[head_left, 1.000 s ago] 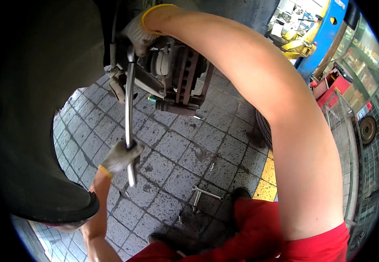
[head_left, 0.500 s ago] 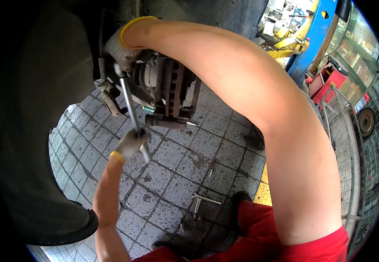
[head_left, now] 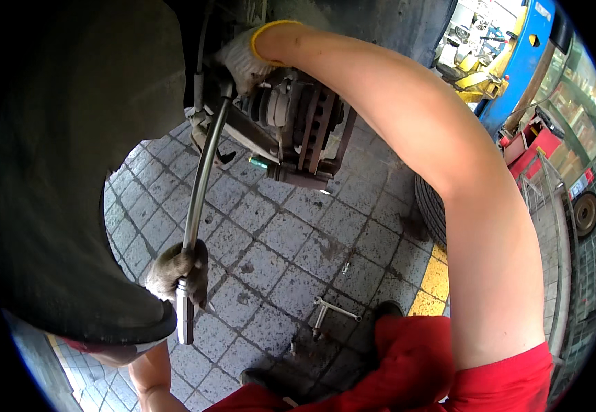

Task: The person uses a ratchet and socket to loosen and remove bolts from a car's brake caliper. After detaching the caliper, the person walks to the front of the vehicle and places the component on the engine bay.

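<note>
A long metal ratchet wrench (head_left: pixel 205 182) slants from the wheel hub area down toward me. My left hand (head_left: pixel 180 271), in a dirty work glove, is wrapped round it just above its grip end. At the far end, my right hand (head_left: pixel 239 63), in a pale glove with a yellow cuff, is curled about the wrench's head; some of its fingers are hidden, as is what the head sits on. Just right of that head are the brake disc (head_left: pixel 314 134) and the suspension parts round it. A small green-ended piece (head_left: pixel 259 162) shows beneath them.
The dark wheel-arch liner (head_left: pixel 78 178) fills the left side, overlapping my left forearm. On the tiled floor lie a combination wrench (head_left: pixel 340 310), a short metal tool (head_left: pixel 320 321) and a small socket piece (head_left: pixel 345 268). A tyre (head_left: pixel 430 209) lies by my right arm; a blue lift post (head_left: pixel 518 65) stands behind.
My left hand has swung the wrench's handle leftward and nearer to me. The right hand stays at the wrench's head. The whole view has shifted a little.
</note>
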`<action>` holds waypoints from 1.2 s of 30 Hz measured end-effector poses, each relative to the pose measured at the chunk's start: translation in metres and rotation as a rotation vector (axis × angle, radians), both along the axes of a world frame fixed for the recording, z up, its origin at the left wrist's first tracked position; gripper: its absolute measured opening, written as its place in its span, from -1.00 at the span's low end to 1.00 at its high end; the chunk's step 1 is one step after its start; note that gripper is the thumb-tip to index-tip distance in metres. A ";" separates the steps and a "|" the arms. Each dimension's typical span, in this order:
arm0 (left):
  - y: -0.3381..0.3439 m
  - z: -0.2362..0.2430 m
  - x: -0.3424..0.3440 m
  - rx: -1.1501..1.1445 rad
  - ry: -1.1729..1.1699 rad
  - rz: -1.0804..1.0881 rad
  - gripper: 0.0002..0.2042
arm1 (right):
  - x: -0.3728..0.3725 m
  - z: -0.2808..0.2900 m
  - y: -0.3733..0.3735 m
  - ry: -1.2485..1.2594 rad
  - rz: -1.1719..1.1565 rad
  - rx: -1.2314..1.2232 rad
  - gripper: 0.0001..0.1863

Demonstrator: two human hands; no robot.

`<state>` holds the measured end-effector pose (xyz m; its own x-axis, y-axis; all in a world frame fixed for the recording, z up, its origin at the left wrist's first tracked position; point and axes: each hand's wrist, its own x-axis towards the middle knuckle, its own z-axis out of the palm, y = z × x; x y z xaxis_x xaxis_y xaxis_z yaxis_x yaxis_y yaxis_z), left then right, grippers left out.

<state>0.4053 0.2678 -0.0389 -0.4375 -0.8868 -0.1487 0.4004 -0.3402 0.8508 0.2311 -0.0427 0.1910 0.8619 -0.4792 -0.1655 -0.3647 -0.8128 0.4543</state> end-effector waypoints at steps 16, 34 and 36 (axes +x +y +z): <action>-0.156 -0.054 -0.050 -0.290 -1.078 0.293 -0.46 | -0.012 -0.002 0.007 -0.129 -0.040 0.134 -0.20; -0.220 -0.095 -0.045 -0.410 -1.123 0.363 -0.55 | -0.005 0.002 0.003 -0.094 0.007 0.152 -0.41; -0.227 -0.087 -0.036 -0.333 -1.084 0.460 -0.55 | 0.011 -0.006 0.000 -0.162 0.027 0.110 -0.39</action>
<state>0.3688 0.0412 -0.1259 0.1366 -0.9904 0.0222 -0.5442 -0.0563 0.8370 0.2425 -0.0430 0.1847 0.8937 -0.4426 -0.0736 -0.4036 -0.8648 0.2988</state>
